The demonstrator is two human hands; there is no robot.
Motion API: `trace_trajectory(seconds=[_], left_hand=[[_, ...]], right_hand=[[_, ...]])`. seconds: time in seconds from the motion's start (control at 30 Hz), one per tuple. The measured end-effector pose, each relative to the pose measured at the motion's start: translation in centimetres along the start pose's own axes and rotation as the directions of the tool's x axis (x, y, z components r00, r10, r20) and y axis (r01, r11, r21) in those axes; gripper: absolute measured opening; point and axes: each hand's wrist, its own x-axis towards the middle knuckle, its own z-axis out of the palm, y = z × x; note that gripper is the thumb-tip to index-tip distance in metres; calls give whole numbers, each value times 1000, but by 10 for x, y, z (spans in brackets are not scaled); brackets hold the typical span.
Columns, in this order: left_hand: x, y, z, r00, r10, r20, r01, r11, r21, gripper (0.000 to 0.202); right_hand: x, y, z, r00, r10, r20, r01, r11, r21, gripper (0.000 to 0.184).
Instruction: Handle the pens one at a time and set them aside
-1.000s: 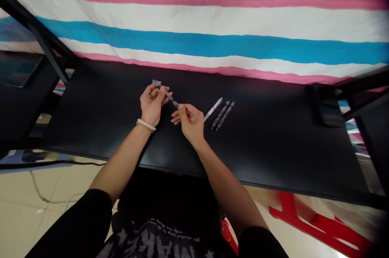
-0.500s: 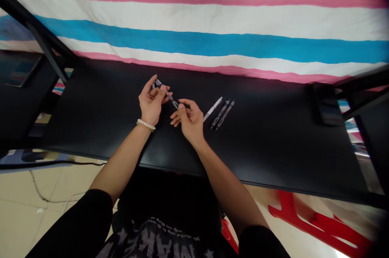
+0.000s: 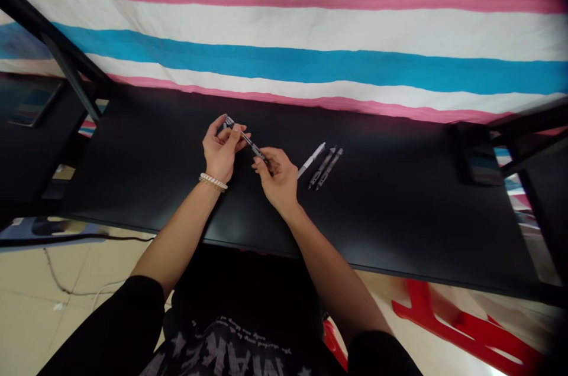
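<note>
over the black tabletop (image 3: 399, 204), near its middle, we hold a slim pen (image 3: 255, 149) between our two hands, slanting from its clear end at the far left down to its darker grip at the near right. our left hand (image 3: 218, 148) grasps the upper stretch of it, thumb laid over the barrel and index finger reaching toward the clear end. our right hand (image 3: 281, 178) grasps the lower end between thumb and fingers, the fingers bent inward, and what lies inside that grasp is hidden from us. a white band (image 3: 213, 179) circles our left wrist, with a thinner tan one against it

just to the right of our right hand lies a white pen (image 3: 312, 159), slanted, its near end running up to the edge of the hand; we cannot tell whether they touch. beside it lie two dark pens (image 3: 322, 167), close together and at much the same slant. well apart from them, by the right end of the tabletop, we see a dark flat object (image 3: 481, 157), too dim for us to name

along the far edge hangs a striped cloth (image 3: 284, 62) of pink, white and blue, and below the near edge, at our right, stands a piece of red furniture (image 3: 421, 308) on the pale floor (image 3: 44, 311)
</note>
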Motion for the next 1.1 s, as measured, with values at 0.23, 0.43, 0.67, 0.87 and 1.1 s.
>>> trace_trajectory(seconds=[0.23, 0.43, 0.67, 0.87, 1.1], left_hand=[[1, -3, -1, 999, 25, 27, -25, 1000, 10, 59], [0, -2, 0, 1000, 18, 25, -19, 999, 33, 58], [-2, -2, 0, 999, 19, 45, -19, 1000, 12, 57], [-3, -1, 2, 999, 9, 48, -10, 999, 31, 55], [-3, -3, 1, 997, 17, 78, -20, 999, 33, 51]], right_hand=[[0, -1, -2, 1000, 27, -6, -28, 992, -122, 32], [1, -5, -3, 986, -163, -29, 152, 961, -230, 24], [2, 0, -5, 991, -133, 21, 134, 962, -239, 25], [2, 0, -4, 980, -197, -31, 183, 949, -259, 23], [0, 4, -2, 990, -143, -2, 140, 970, -198, 25]])
